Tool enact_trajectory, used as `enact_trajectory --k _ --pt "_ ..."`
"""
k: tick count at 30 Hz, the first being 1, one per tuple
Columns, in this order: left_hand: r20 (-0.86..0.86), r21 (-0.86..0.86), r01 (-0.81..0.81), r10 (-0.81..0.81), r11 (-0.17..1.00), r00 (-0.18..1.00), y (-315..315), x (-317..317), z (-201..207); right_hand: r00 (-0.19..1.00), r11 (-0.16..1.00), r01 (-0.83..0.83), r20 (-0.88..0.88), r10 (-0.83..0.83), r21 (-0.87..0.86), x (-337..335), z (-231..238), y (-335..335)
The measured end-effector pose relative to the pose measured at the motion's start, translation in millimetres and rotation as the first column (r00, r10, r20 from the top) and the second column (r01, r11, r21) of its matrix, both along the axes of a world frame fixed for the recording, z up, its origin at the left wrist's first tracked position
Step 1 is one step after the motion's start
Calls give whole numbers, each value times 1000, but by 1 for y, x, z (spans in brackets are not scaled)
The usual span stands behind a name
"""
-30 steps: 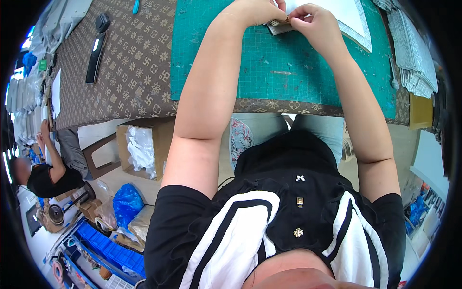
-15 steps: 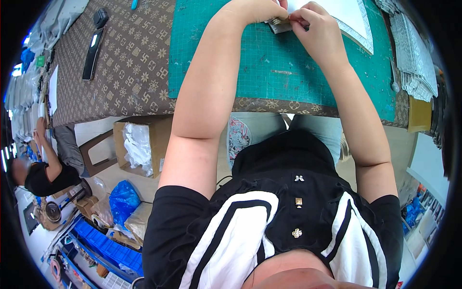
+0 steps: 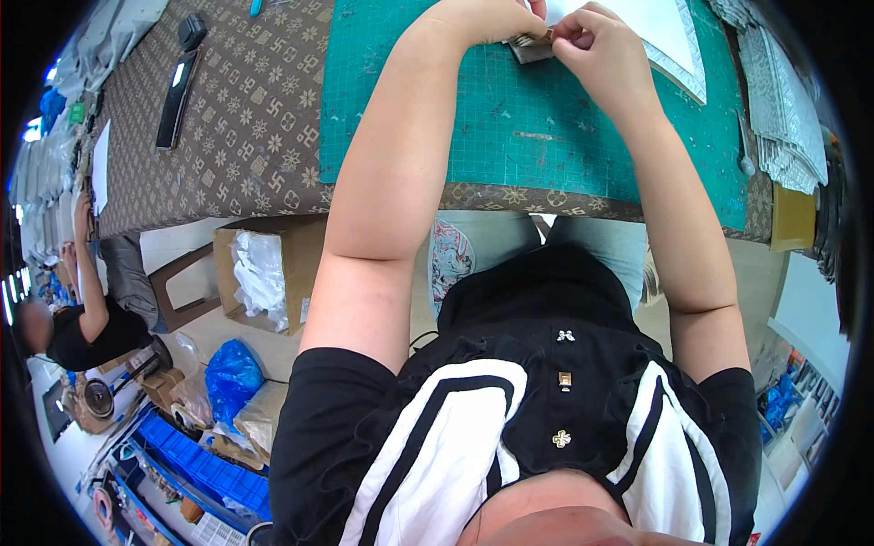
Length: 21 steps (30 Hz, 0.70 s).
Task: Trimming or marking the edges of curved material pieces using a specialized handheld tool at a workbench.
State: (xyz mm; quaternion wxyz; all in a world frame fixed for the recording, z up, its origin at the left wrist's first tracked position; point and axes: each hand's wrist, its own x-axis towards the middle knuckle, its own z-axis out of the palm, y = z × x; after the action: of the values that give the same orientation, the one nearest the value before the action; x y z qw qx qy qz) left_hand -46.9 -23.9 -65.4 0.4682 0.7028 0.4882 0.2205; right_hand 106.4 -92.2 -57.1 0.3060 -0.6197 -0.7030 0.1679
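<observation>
At the top edge of the picture my hands work close together over a green cutting mat (image 3: 510,127). My left hand (image 3: 487,20) is bent inward, its fingers closed and partly cut off by the picture's edge. Just below its fingers lies a small grey-silver piece with a ridged edge (image 3: 533,51). My right hand (image 3: 601,41) pinches thumb and forefinger together beside this piece, at a small brownish bit between the hands. What exactly each hand holds is too small and hidden to make out. Behind my right hand is a white panel with a silvery patterned border (image 3: 694,77).
A stack of silvery patterned sheets (image 3: 783,109) lies at the right, beside a thin metal tool (image 3: 746,159). A dark phone-like device (image 3: 175,105) rests on the patterned tablecloth (image 3: 255,118). Below the table stands a cardboard box (image 3: 296,273). Another person (image 3: 96,318) works at the far left.
My right hand has shifted slightly, its fingers curling a little differently at the small piece. My left hand stays nearly still. The other person's arm has moved up.
</observation>
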Motion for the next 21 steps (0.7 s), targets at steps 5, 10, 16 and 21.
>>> enact_trajectory --k 5,10,16,21 --pt "4 3 28 -28 1000 1000 0 -3 -1 993 1000 -4 -122 1 -21 19 -8 7" --pt "33 -11 22 -21 1000 999 2 -3 -1 978 999 41 -205 -45 -25 32 -14 9" --pt "81 -52 47 -43 998 996 4 -7 -6 965 992 89 -239 -108 -91 60 -7 4" --pt "98 -89 45 -36 995 995 -1 -3 3 957 999 29 -288 -21 24 143 -31 12"
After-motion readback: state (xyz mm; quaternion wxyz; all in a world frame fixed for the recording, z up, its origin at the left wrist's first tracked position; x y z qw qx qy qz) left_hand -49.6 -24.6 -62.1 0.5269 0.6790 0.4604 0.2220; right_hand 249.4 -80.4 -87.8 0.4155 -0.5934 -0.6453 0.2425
